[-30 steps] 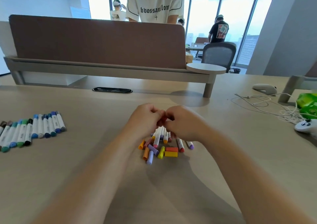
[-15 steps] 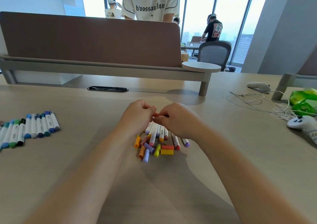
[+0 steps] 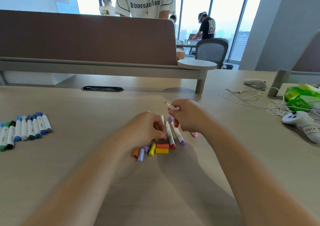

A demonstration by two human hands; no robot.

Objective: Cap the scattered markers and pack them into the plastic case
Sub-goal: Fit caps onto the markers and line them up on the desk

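Pretty clearly an open-plan office. You've got a long shared tabletop (image 3: 69,156) split by a brown divider (image 3: 86,39), with a cable slot (image 3: 102,88) cut in just in front of the divider. Behind the divider's right end sits a mesh chair (image 3: 212,50), and past that are floor-to-ceiling windows (image 3: 195,13) looking out on towers (image 3: 242,42). A person in a white tee (image 3: 145,1) stands right behind the divider, with more desks further back. Loose cables (image 3: 251,96) and a controller (image 3: 301,122) lie off to the divider's right.
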